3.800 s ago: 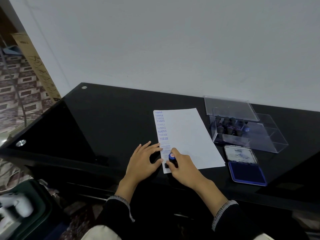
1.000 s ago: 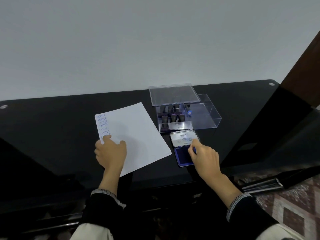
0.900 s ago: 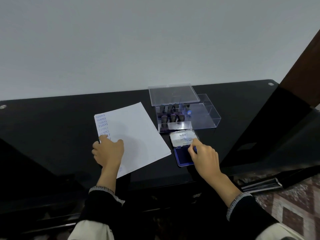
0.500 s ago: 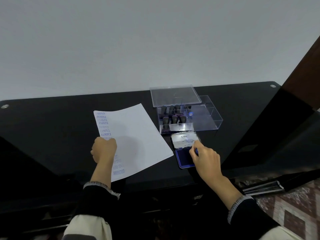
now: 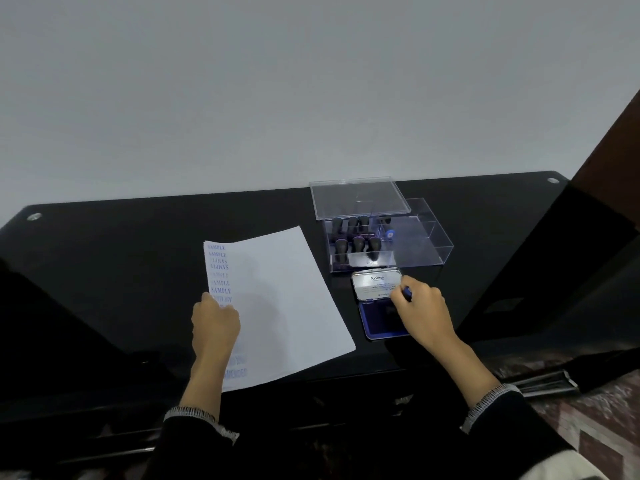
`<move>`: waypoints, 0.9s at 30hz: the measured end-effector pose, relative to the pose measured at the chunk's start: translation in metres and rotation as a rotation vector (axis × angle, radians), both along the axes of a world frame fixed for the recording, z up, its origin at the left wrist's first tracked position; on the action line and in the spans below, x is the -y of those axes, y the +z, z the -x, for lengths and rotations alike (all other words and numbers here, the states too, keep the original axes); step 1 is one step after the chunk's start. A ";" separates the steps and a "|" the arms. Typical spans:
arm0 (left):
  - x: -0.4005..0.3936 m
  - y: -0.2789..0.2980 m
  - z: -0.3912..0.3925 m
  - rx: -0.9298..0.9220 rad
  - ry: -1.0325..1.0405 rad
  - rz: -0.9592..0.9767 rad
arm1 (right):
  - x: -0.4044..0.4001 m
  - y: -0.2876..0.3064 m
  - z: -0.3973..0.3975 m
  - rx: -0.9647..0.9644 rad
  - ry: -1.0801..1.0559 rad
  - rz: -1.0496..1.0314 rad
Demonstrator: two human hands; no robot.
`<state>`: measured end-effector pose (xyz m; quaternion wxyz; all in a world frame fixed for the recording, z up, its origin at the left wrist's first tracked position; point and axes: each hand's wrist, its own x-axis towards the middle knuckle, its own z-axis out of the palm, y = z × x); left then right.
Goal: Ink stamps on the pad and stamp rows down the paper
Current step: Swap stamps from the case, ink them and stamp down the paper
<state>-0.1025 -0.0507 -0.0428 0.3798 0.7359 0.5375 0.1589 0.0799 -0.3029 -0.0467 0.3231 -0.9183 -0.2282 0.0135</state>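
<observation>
On the black surface (image 5: 121, 271), the left hand (image 5: 214, 323) rests on the paper (image 5: 277, 306), fingers curled, likely steadying it. The right hand (image 5: 422, 310) clamps its fingers on a stamp (image 5: 408, 292) over the ink pad (image 5: 379, 320), probably inking. Beyond, spare stamps stand in a clear box (image 5: 429, 244).

White paper (image 5: 284, 299), blue ink pad (image 5: 377, 323)

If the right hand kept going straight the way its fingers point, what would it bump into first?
Probably the ink pad's open lid. The right hand holds a stamp over the blue ink pad, fingers aimed away and leftward. Beyond the lid stands the clear box of stamps. Depth is hard to judge here.
</observation>
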 end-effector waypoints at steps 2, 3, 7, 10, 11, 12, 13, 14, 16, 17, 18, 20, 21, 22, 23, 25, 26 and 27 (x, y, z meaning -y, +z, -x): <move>-0.001 -0.002 0.006 -0.026 -0.033 0.005 | -0.004 0.001 0.003 0.009 0.007 -0.014; -0.001 -0.002 0.008 -0.038 -0.046 0.007 | -0.007 0.002 0.005 0.028 0.022 0.008; 0.003 -0.002 0.013 -0.059 -0.073 0.001 | -0.014 0.000 0.010 0.121 0.069 0.123; 0.005 -0.001 0.015 -0.067 -0.107 -0.017 | -0.016 -0.003 0.012 0.134 0.056 0.121; 0.005 -0.002 0.015 -0.076 -0.117 -0.034 | -0.017 -0.004 0.013 0.134 0.051 0.112; 0.005 -0.002 0.016 -0.090 -0.122 -0.055 | -0.017 -0.005 0.014 0.139 0.051 0.110; 0.004 -0.003 0.017 -0.108 -0.122 -0.075 | -0.017 -0.006 0.014 0.149 0.053 0.116; 0.003 -0.003 0.017 -0.126 -0.117 -0.091 | -0.017 -0.007 0.015 0.164 0.052 0.130; 0.001 -0.004 0.017 -0.167 -0.099 -0.109 | -0.018 -0.007 0.015 0.194 0.051 0.184; 0.000 -0.004 0.016 -0.191 -0.083 -0.119 | -0.019 -0.007 0.016 0.205 0.051 0.214; -0.001 -0.004 0.015 -0.213 -0.064 -0.138 | -0.020 -0.007 0.016 0.216 0.048 0.238; -0.004 -0.005 0.012 -0.239 -0.041 -0.195 | -0.020 -0.007 0.017 0.233 0.035 0.254; -0.006 -0.006 0.011 -0.241 -0.038 -0.220 | -0.020 -0.008 0.017 0.232 0.029 0.247; -0.010 -0.007 0.010 -0.232 -0.040 -0.239 | -0.020 -0.009 0.017 0.224 0.024 0.232; -0.014 -0.009 0.008 -0.218 -0.048 -0.257 | -0.020 -0.009 0.016 0.208 0.021 0.214; -0.023 -0.013 0.005 -0.168 -0.080 -0.304 | -0.020 -0.008 0.015 0.178 0.018 0.200; -0.028 -0.015 0.003 -0.139 -0.097 -0.337 | -0.021 -0.008 0.014 0.175 0.020 0.208; -0.033 -0.018 0.002 -0.119 -0.115 -0.365 | -0.022 -0.007 0.013 0.180 0.021 0.222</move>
